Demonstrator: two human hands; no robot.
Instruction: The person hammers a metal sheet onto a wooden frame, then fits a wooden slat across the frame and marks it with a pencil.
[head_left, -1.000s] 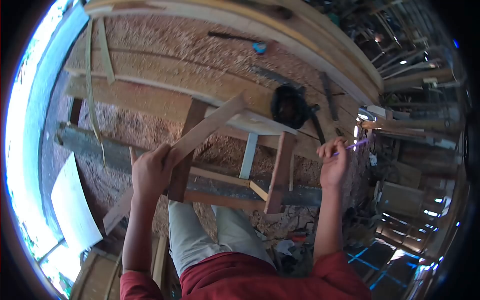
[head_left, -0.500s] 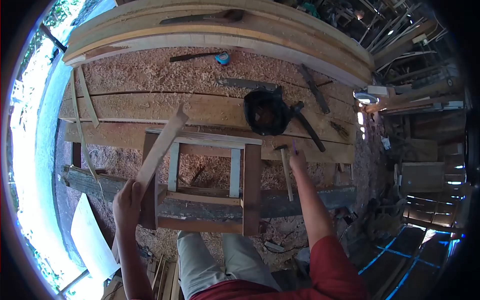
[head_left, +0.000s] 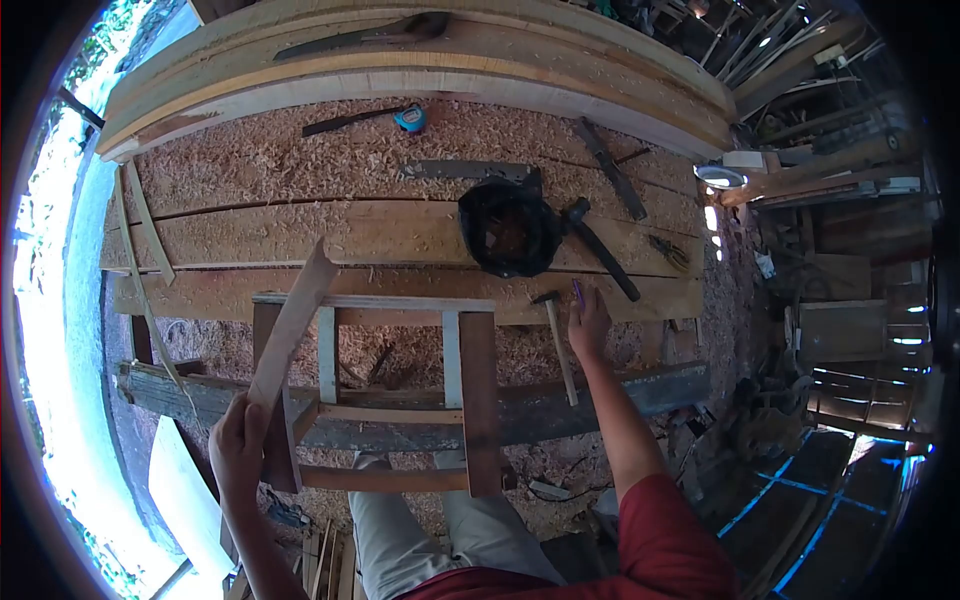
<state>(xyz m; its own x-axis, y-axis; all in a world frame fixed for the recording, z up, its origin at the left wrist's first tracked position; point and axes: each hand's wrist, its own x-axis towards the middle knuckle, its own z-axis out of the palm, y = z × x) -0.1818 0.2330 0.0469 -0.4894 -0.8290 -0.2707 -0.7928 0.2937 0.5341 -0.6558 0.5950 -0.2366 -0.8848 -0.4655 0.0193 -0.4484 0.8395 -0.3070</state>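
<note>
My left hand [head_left: 238,430], at lower left, is closed around the lower end of a flat, pale wooden strip [head_left: 292,325] with a notched far end. The strip slants up across the left side of a wooden frame [head_left: 478,400] with pale uprights and crossbars. The frame stands in front of my lap, against the bench. On the right, my right hand [head_left: 590,325] is at the bench's near edge, its fingers closed on a thin purple pencil-like stick [head_left: 578,291]. Just left of that hand lies a hammer [head_left: 560,350] with a light wooden handle.
Wood shavings cover the plank bench [head_left: 390,235]. On it are a black bowl-like container [head_left: 508,228], a dark-handled hammer [head_left: 605,252], pliers [head_left: 668,253], a blue tape measure [head_left: 410,118] and a saw blade [head_left: 460,170]. Thick boards [head_left: 480,85] line the far side.
The view has shifted, so the bench items appear farther left. The wooden frame and strip have come closer to my body. My right hand has moved slightly away from the light-handled hammer, and the purple stick tilts differently.
</note>
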